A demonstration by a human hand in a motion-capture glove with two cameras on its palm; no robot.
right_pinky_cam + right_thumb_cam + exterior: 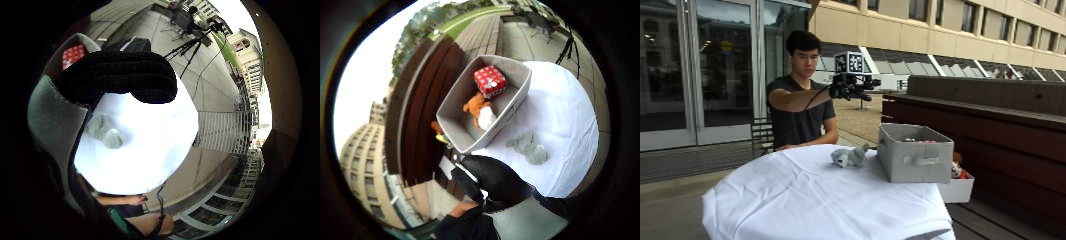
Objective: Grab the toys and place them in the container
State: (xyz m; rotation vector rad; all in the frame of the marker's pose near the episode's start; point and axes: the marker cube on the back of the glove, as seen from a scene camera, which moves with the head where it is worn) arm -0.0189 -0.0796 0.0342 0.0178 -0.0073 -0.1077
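A grey plush toy (850, 156) lies on the white-clothed round table (806, 200), just left of the grey fabric container (916, 152). My gloved right hand (853, 87) hangs high above the table's far edge, holding nothing, its fingers loosely curled. In the thumb side palm view, the container (512, 107) holds a red dotted cube (489, 81) and an orange and white plush (481, 112), with the grey toy (528, 146) on the cloth beside it. In the little finger side palm view, a gloved finger (120, 75) crosses above the grey toy (105, 131) and the container wall (55, 125).
A white box (958, 190) with small toys stands on the wooden bench (1013, 130) to the right of the container. The container stands at the table's right edge. White cloth (773, 190) spreads to the front and left of the grey toy.
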